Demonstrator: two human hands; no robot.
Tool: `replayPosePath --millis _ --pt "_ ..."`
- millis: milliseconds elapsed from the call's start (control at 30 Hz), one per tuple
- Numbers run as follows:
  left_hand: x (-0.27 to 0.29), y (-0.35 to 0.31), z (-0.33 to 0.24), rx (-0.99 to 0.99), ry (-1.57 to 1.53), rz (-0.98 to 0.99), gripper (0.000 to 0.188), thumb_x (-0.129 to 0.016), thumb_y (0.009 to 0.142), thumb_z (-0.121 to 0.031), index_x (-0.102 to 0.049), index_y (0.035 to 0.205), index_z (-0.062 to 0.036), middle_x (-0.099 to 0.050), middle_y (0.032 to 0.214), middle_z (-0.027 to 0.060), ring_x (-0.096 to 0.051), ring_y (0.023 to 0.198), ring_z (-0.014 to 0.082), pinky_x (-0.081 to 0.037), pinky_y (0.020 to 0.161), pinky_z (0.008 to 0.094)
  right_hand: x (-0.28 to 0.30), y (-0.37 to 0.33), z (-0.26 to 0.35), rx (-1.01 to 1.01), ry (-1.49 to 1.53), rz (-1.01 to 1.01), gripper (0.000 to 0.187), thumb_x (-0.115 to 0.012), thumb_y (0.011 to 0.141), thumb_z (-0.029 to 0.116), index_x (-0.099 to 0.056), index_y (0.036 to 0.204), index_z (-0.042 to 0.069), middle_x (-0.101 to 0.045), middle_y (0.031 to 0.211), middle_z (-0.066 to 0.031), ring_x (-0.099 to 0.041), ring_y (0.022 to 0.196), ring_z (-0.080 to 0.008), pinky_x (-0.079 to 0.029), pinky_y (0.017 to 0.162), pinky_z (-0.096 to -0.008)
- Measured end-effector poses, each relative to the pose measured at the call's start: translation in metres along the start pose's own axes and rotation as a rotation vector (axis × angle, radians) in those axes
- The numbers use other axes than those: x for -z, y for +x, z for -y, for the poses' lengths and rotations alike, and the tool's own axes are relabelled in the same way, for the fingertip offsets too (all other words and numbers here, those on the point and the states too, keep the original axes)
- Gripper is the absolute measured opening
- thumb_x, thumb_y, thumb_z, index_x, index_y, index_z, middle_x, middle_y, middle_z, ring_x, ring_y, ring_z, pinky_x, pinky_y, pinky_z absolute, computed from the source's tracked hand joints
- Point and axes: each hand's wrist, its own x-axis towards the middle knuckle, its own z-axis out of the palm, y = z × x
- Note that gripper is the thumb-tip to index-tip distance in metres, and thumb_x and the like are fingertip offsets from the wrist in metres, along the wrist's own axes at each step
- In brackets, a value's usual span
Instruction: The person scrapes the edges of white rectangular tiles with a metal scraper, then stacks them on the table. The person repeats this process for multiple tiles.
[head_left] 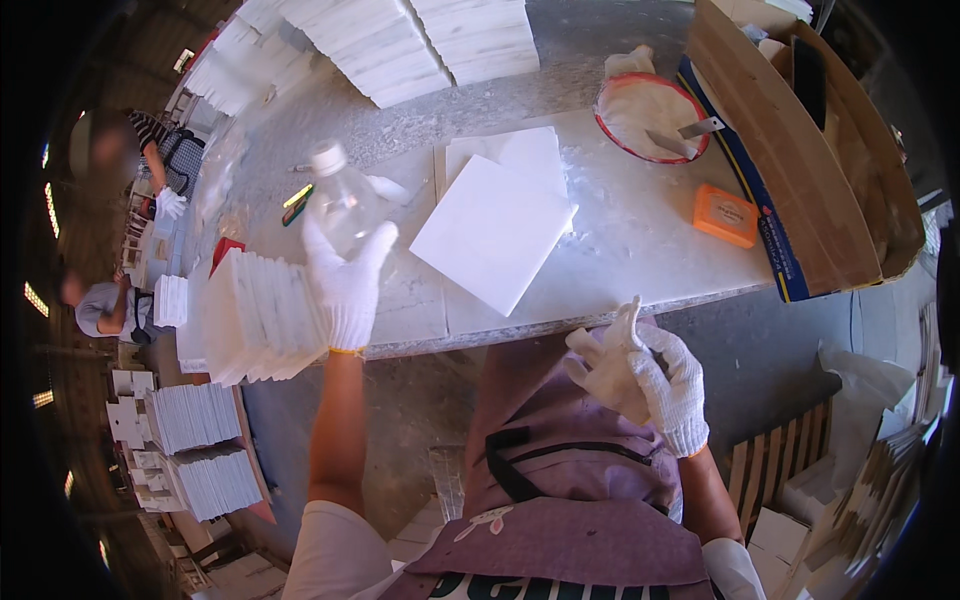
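Note:
White knitted gloves cover both my hands. My left hand (347,278) is around the lower part of a clear plastic bottle (345,205) with a white cap, thumb on one side and fingers on the other. Over my lap, my right hand (675,395) is closed on a crumpled, soiled white cloth (607,368), perhaps another glove. White square tiles (490,235) lie overlapping on the table between and beyond my hands. Beside my left wrist stands a row of white tiles (262,315) on edge.
A red-rimmed bowl (600,115) of white paste holds a scraper (700,128). An orange box (725,215) sits by a large cardboard box (800,170) at right. Tall tile stacks (400,45) stand at the back. A green-and-yellow cutter (297,205) lies left. Two people (110,305) are at far left.

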Motion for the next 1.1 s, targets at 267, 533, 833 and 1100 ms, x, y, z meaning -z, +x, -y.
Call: replayPosePath --millis 267,533,833,1100 --pt "0.045 0.017 0.100 -0.018 -0.005 -0.495 0.090 -0.085 0.074 -0.014 -0.032 0.145 0.0015 -0.045 0.140 0.0148 -0.042 0.130 0.0242 -0.033 0.111 0.0363 0.012 0.028 0.037 -0.012 0.006 -0.259 0.047 -0.053 0.092 0.006 -0.051 0.137 -0.006 -0.063 0.118 -0.0193 -0.061 0.106 -0.0230 -0.048 0.094 -0.0335" --pt "0.053 -0.005 0.103 0.040 -0.099 -0.415 0.096 -0.084 0.074 -0.010 -0.026 0.150 0.0016 -0.040 0.146 0.0180 -0.040 0.134 0.0272 -0.033 0.113 0.0373 0.021 0.051 0.051 0.199 -0.763 -0.201 0.036 -0.053 0.094 0.010 -0.062 0.127 -0.001 -0.063 0.118 -0.0195 -0.063 0.103 -0.0314 -0.049 0.089 -0.0383" --pt "-0.004 -0.099 0.032 -0.362 0.259 0.066 0.076 -0.082 0.076 -0.022 -0.047 0.142 -0.0079 -0.051 0.135 0.0165 -0.044 0.132 0.0317 -0.037 0.111 0.0427 0.014 0.088 0.051 0.459 -0.926 -0.283 0.033 -0.060 0.090 0.013 -0.069 0.122 0.012 -0.066 0.093 -0.0152 -0.065 0.081 -0.0307 -0.051 0.073 -0.0362" --pt "-0.072 -0.089 0.011 -0.782 0.639 0.527 0.069 -0.078 0.071 -0.035 -0.057 0.135 -0.0205 -0.053 0.136 0.0065 -0.044 0.132 0.0279 -0.032 0.113 0.0499 -0.024 0.118 0.068 0.575 -1.060 -0.191 0.033 -0.060 0.087 0.014 -0.071 0.118 0.015 -0.063 0.086 -0.0140 -0.061 0.076 -0.0280 -0.050 0.069 -0.0373"
